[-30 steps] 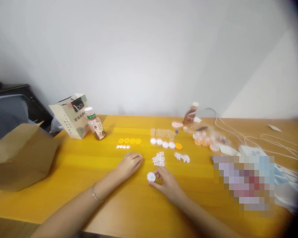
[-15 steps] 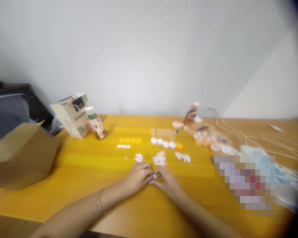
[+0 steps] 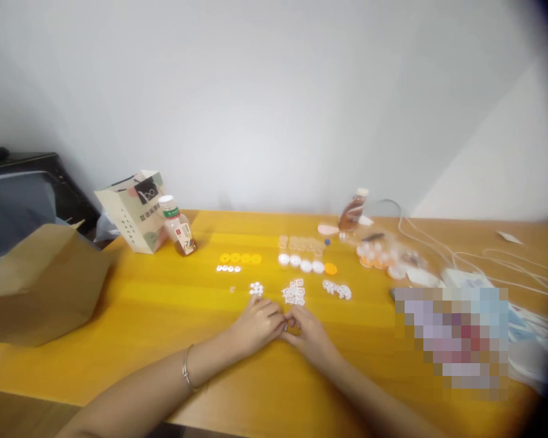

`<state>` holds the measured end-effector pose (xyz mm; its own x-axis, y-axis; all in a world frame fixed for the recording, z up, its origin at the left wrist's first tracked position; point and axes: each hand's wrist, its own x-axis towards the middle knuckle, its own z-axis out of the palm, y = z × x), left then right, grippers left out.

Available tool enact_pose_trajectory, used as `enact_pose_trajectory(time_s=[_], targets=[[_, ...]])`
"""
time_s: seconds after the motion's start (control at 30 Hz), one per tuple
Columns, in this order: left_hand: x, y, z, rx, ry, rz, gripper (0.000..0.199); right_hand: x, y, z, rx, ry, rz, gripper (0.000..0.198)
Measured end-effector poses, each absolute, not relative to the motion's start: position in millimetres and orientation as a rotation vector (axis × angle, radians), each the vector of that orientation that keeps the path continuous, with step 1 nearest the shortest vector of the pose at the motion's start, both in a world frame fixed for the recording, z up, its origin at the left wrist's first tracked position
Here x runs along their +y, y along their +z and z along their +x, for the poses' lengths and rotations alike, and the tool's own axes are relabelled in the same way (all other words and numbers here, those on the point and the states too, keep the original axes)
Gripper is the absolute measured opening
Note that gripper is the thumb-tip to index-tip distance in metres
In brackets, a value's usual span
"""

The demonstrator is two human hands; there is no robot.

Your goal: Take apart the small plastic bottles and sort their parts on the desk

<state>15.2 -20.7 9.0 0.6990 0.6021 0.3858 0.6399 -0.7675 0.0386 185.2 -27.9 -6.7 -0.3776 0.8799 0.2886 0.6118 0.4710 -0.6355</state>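
Observation:
My left hand (image 3: pixel 260 325) and my right hand (image 3: pixel 308 333) meet fingertip to fingertip above the near part of the table. Both are closed in a pinch around a small white piece (image 3: pixel 285 326), mostly hidden by the fingers, its kind unclear. Just beyond the left hand lies a cluster of small white round pieces (image 3: pixel 256 288). Past the right hand sit a heap of white openwork plastic pieces (image 3: pixel 294 293) and a smaller group of similar pieces (image 3: pixel 337 289). Rows of yellow discs (image 3: pixel 240 258) and white discs (image 3: pixel 300 262) lie farther back.
At left stand a cardboard box (image 3: pixel 41 283), a paper bag (image 3: pixel 139 213) and a drink bottle (image 3: pixel 178 225). Clear small cups (image 3: pixel 300 244) line up behind the white discs. Another bottle (image 3: pixel 354 210), cables (image 3: pixel 438 246) and a pixelated item (image 3: pixel 456 337) occupy the right side.
The white piece between my fingertips shows less now, more covered by the fingers. Both hands stay together in nearly the same place; the view has shifted slightly.

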Motion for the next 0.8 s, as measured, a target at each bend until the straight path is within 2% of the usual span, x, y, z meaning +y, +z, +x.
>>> enact_pose_trajectory(time_s=[0.43,0.8], targets=[[0,15,-9,-1.04,-0.858,-2.654,0.019,-30,0,185,-2.11,0.616,-1.293,0.02],[27,17,-39,-0.977,-0.41,-2.539,0.023,-32,3,186,-2.128,0.626,-1.289,0.01]])
